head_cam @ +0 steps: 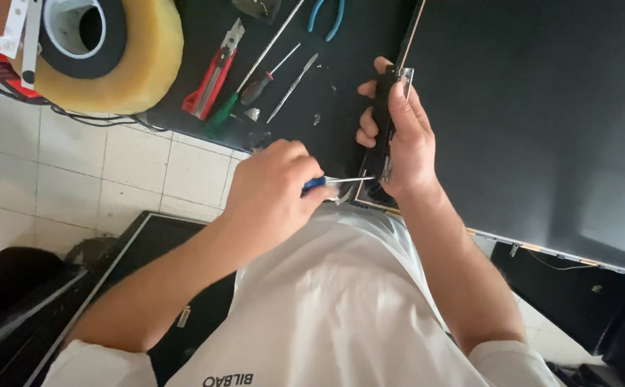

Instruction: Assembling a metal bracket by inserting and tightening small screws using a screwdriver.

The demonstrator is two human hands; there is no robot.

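Note:
My left hand (269, 193) is closed around a small blue-handled screwdriver (337, 181). Its thin metal shaft points right at the lower end of a black bracket (382, 107). My right hand (402, 132) grips that narrow black bracket, which stands along the left edge of a large dark flat screen panel (541, 122). A clear plastic piece sits at the bracket's top by my right thumb. The screwdriver's tip meets the bracket near the panel's lower left corner.
On the black surface behind lie a red utility knife (215, 72), a green-handled screwdriver (244, 89), a thin pick tool (292, 87) and blue-handled pliers (327, 16). Big rolls of brown and black tape (112, 50) sit at the top left. Another dark panel (147, 287) leans below on the tiled floor.

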